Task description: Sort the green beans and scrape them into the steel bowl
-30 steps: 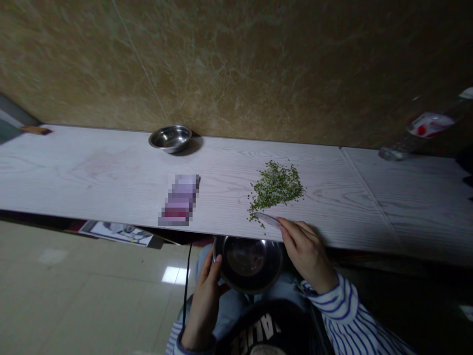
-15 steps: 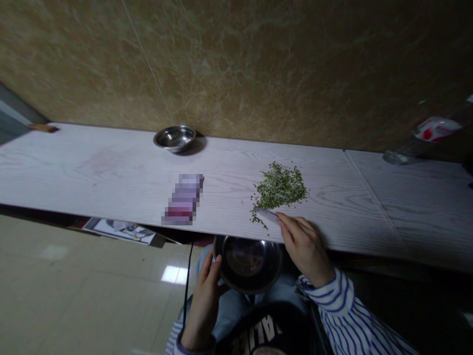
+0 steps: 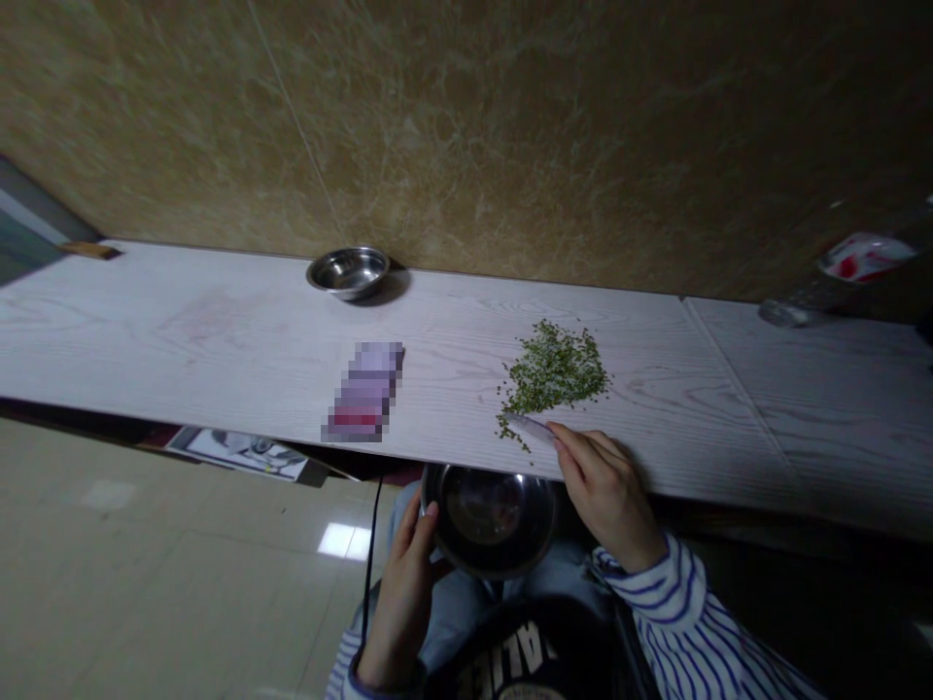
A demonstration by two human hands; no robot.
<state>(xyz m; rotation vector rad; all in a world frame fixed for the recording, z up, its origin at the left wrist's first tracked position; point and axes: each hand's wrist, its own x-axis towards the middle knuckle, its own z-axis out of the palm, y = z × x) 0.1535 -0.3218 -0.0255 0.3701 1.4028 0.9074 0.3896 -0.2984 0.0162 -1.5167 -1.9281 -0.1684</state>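
Observation:
My left hand (image 3: 409, 569) is closed on the left rim of a large metal bowl (image 3: 488, 564), which sits at my lap just under the counter's front edge. My right hand (image 3: 604, 486) pinches a thin, pale, flat piece (image 3: 531, 428) whose exact kind I cannot make out. Its tip touches the near left edge of a spread of small green beans or grains (image 3: 558, 365) on the white wood-grain counter (image 3: 452, 389). A few loose ones trail from the heap towards the counter's edge, above the bowl.
A small metal bowl (image 3: 348, 272) stands by the wall. Left of the green heap lies a blurred-out flat object (image 3: 364, 389). A clear plastic bottle (image 3: 838, 277) with a red-and-white label is at the far right. A drawer-like tray (image 3: 240, 452) juts out below the counter.
The view has shifted very slightly. Both hands, the bowl and the green heap look practically the same as before.

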